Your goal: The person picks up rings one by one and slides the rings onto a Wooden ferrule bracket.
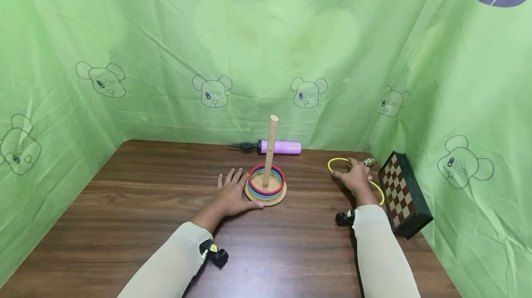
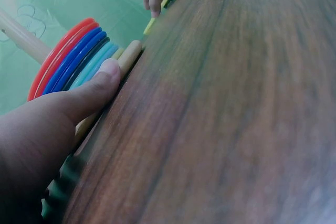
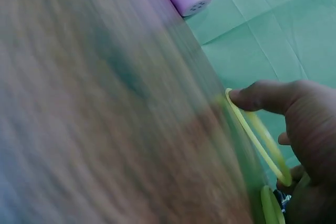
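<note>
A wooden ring-toss stand has an upright peg [image 1: 270, 145] on a round base [image 1: 277, 201]. Around the peg lies a stack of rings, a red ring [image 2: 63, 53] uppermost, with blue and light blue ones beneath. My left hand [image 1: 232, 196] rests at the stand's left side, fingers spread on the table and thumb [image 2: 108, 72] against the base edge. Over to the right, my right hand [image 1: 356, 179] pinches a yellow ring [image 3: 254, 137] between thumb and fingers, tilted up. Another yellow ring [image 1: 380, 192] lies under that wrist, partly hidden.
A purple hand pump [image 1: 287, 147] lies at the table's back edge behind the peg. The checkered game box [image 1: 399, 187] stands on its side right of my right hand. Just beyond that hand is a small patterned object [image 1: 369, 162]. Green cloth [image 1: 257, 57] walls surround the table.
</note>
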Motion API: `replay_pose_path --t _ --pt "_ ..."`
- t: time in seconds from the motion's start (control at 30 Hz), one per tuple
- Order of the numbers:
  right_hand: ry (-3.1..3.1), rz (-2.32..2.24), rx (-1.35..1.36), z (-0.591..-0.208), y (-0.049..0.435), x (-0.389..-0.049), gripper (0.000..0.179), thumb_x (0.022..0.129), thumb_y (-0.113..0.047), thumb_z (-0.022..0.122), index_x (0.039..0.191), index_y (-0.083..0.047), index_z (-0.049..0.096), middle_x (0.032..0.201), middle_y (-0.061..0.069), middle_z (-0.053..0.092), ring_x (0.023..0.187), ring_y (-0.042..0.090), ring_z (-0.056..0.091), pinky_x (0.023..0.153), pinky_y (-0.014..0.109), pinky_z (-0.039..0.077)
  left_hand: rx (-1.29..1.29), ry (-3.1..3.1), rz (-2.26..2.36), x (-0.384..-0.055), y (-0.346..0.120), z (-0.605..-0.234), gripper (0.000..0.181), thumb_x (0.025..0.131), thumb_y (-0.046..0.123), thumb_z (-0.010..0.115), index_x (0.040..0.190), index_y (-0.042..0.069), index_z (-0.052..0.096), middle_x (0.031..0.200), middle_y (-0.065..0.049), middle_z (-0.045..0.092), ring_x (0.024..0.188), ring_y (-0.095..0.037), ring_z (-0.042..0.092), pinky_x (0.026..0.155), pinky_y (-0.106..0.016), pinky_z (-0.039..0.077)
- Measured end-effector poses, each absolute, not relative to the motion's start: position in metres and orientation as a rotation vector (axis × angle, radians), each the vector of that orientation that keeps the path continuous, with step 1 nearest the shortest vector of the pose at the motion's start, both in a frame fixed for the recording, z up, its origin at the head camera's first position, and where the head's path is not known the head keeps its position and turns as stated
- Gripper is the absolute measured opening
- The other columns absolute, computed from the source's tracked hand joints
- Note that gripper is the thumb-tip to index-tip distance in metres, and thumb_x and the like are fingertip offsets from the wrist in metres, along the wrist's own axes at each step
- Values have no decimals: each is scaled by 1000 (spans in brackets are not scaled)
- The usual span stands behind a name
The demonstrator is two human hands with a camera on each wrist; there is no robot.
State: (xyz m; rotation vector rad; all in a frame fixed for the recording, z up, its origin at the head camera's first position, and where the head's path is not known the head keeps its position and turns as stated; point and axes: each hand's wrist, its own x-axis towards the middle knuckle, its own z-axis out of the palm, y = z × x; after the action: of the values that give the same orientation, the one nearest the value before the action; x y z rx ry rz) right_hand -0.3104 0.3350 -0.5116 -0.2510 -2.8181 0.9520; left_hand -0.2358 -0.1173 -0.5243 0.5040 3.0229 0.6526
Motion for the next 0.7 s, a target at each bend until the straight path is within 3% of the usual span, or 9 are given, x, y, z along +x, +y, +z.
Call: replay_pose_path --t 0.27,0.7 --pt "-2815 937 -129 -504 320 -307 100 94 -51 82 166 3 39 168 36 35 156 58 21 124 76 14 512 3023 645 -236 -116 -524 128 78 91 72 170 9 38 180 -22 27 170 -48 15 132 -78 5" --pt "-2721 986 87 -496 275 -303 93 89 -53 87 161 -5 52 167 26 43 155 46 31 124 72 17 505 2996 710 -238 -117 -527 131 76 91 73 171 8 37 180 -23 25 170 -49 12 132 -77 0"
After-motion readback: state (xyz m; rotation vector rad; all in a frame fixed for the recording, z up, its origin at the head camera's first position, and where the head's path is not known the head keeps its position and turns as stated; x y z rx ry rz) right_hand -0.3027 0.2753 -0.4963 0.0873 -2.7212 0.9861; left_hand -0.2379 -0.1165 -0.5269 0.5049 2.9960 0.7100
